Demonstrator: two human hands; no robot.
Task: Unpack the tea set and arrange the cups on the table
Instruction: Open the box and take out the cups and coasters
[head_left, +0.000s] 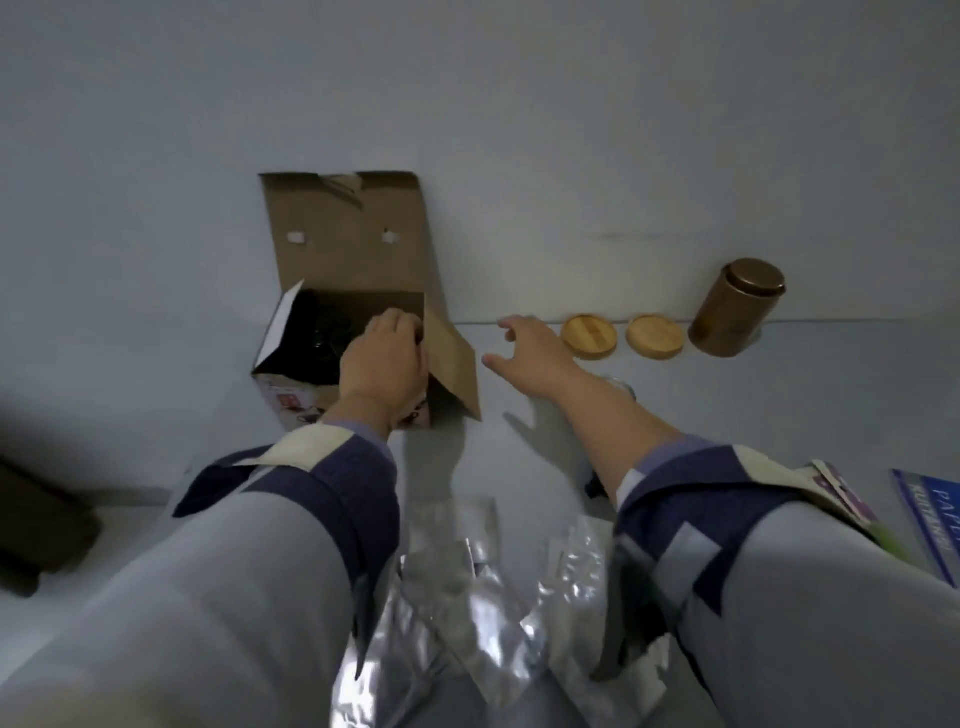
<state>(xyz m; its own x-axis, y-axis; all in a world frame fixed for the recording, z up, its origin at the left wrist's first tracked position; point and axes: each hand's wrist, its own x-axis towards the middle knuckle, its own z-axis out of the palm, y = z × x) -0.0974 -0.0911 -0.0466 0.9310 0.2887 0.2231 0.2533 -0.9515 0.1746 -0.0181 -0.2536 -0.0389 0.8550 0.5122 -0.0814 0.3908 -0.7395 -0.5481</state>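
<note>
Item: cardboard box (358, 291), open, standing on the pale desk (779, 415) against the wall; lid flap upright, one side flap folded out to the right. The interior is dark; glossy dark pieces show inside, too dim to identify individually. The tea set, as far as can be judged, sits in there.

Left hand (384, 358): reaching over the box's right inner edge, fingers curled down into the opening. Grip state cannot be told, since the fingertips are hidden in the box.

Right hand (530, 353): hovering above the desk just right of the box, fingers spread, grip open and holding nothing.

Also on the desk: two round wooden coasters (589, 335), side by side by the wall; a brown lidded canister (737, 309) just beyond them. A glass rim (621, 387) peeks out beside the right forearm; it may be a cup, but too little shows. Crumpled silvery wrapping (478, 571) lies in the foreground, with a blue booklet (930, 519) at the far right.

Handling note: the box looks light and tall, so the free right hand would do well to steady its outer wall while the left lifts a piece straight up, clear of the flaps. Glass or glazed ware wants a full grasp, not a fingertip pinch. The coasters look like ready landing spots for cups.
</note>
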